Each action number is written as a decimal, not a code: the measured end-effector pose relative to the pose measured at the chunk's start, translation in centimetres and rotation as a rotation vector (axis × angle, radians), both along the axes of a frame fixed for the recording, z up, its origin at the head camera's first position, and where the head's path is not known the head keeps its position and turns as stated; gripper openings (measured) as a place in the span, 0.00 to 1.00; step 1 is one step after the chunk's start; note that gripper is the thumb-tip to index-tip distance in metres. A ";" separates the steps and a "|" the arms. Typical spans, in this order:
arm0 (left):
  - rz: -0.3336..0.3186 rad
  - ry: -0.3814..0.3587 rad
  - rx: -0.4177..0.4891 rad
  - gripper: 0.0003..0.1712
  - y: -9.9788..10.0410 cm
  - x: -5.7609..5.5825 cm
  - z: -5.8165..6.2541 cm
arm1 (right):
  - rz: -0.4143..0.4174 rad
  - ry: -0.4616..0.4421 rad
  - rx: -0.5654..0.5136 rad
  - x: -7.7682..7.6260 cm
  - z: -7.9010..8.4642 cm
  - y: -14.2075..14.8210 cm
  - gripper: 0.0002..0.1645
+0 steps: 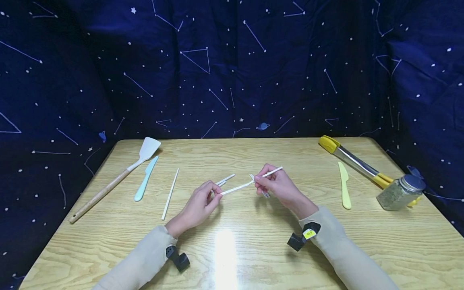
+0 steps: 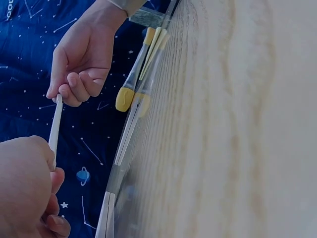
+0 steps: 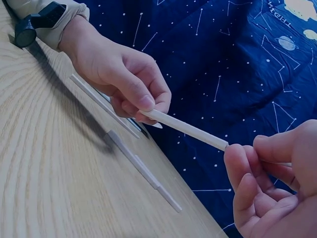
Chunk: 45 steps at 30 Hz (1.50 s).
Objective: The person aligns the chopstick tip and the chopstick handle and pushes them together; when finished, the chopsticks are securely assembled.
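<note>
A thin white chopstick is held up between the two hands over the middle of the table. My left hand pinches its near end between thumb and forefinger. With thumb and fingertips, my right hand grips it farther along, and a length sticks out behind that hand. The stick kinks slightly near the right fingertips; I cannot tell whether it is broken through there. Shorter white stick pieces lie beyond the left hand, and others lie under the right, partly hidden. To the left rests a long white chopstick.
On the left lie a light blue knife and a white spatula with a wooden handle. To the right are a yellow-green knife, yellow-tipped tongs and a glass jar of dried herbs. A dark starry cloth hangs behind the table.
</note>
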<state>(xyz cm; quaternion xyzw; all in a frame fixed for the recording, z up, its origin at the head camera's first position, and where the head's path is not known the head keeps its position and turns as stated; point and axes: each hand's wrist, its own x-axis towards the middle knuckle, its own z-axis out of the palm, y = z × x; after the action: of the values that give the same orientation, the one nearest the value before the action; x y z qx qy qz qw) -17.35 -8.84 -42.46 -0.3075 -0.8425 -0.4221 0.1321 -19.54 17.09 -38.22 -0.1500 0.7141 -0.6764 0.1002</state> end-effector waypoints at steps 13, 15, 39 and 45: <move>-0.004 -0.024 0.018 0.02 0.2 0.3 -0.1 | 0.008 -0.028 -0.002 0.3 0.5 0.0 0.09; -0.007 -0.029 0.015 0.03 0.2 0.3 -0.1 | 0.014 -0.039 -0.007 0.3 0.5 0.0 0.09; -0.038 -0.041 0.048 0.05 0.1 0.3 -0.8 | 0.070 -0.067 -0.022 0.2 -0.3 -0.3 0.12; -0.039 -0.081 0.066 0.04 0.3 0.5 -0.7 | 0.089 -0.077 -0.040 0.2 -0.2 -0.2 0.13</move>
<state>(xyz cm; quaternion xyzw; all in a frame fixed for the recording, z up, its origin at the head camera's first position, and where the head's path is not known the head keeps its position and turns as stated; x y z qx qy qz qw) -16.90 -8.56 -43.16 -0.3022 -0.8266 -0.4642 0.0999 -19.30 16.88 -38.38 -0.1575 0.6886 -0.6908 0.1544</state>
